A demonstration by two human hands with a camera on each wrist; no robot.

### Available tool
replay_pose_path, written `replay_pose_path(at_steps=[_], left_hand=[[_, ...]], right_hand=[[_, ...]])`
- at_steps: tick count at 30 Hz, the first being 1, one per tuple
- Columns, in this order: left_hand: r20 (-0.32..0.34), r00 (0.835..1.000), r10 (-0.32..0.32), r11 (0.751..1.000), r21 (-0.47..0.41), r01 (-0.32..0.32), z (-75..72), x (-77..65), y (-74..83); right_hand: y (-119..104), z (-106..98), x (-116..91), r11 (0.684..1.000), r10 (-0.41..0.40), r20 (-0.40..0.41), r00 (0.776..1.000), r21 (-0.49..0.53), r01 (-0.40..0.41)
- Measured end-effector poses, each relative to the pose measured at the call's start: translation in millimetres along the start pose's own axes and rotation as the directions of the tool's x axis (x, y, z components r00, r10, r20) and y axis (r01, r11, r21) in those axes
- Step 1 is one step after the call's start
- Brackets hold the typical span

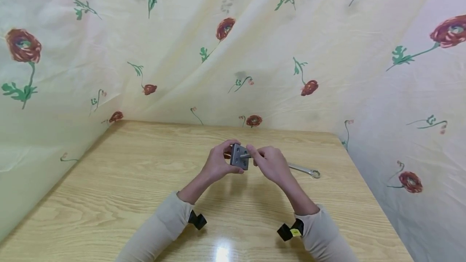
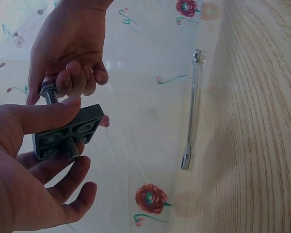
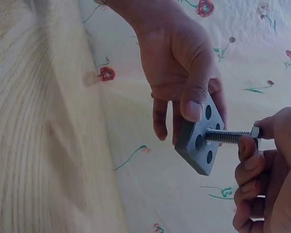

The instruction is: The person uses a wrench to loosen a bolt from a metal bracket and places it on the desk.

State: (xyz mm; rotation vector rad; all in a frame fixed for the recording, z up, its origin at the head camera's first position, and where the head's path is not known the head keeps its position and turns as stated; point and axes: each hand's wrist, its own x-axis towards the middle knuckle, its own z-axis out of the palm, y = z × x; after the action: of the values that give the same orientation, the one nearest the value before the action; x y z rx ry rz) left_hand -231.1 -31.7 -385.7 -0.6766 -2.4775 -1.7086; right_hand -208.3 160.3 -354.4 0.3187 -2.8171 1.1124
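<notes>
My left hand (image 1: 218,161) holds a small grey square plate (image 3: 195,154) by its edges, thumb on one side and fingers on the other. The plate has several round holes and is tilted above the table. A threaded hex bolt (image 3: 229,137) runs through its middle. In the left wrist view the bolt's threaded end (image 2: 72,148) sticks out of the plate's ribbed back. With thumb and index finger my right hand (image 1: 272,164) pinches the bolt at its head, which stands well away from the plate's face. The other right fingers are curled.
A silver combination wrench (image 1: 305,170) lies on the wooden table (image 1: 138,181), to the right of and beyond the right hand. Flower-printed cloth (image 1: 174,60) hangs behind the table and along both sides.
</notes>
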Motion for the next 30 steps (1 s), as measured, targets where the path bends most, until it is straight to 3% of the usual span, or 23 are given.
replay_pose_path(at_steps=[8, 16, 25, 30], left_hand=[[-0.001, 1.000, -0.010, 1.000, 0.004, 0.010, 0.2, 0.8, 0.2], [-0.001, 1.000, -0.011, 1.000, -0.002, 0.011, 0.5, 0.5, -0.3], [0.000, 1.000, -0.011, 1.000, -0.005, 0.011, 0.1, 0.8, 0.0], [-0.001, 1.000, -0.012, 1.000, -0.006, 0.012, -0.2, 1.3, -0.2]], right_hand=[[-4, -10, -3, 0.986, -0.138, 0.018, 0.990, -0.093, 0.139], [-4, -14, -5, 0.949, -0.304, -0.092, 0.948, -0.118, 0.293], [-2, -11, -4, 0.936, -0.350, -0.137, 0.927, -0.077, 0.343], [0, -7, -3, 0.901, -0.431, -0.136, 0.892, -0.121, 0.417]])
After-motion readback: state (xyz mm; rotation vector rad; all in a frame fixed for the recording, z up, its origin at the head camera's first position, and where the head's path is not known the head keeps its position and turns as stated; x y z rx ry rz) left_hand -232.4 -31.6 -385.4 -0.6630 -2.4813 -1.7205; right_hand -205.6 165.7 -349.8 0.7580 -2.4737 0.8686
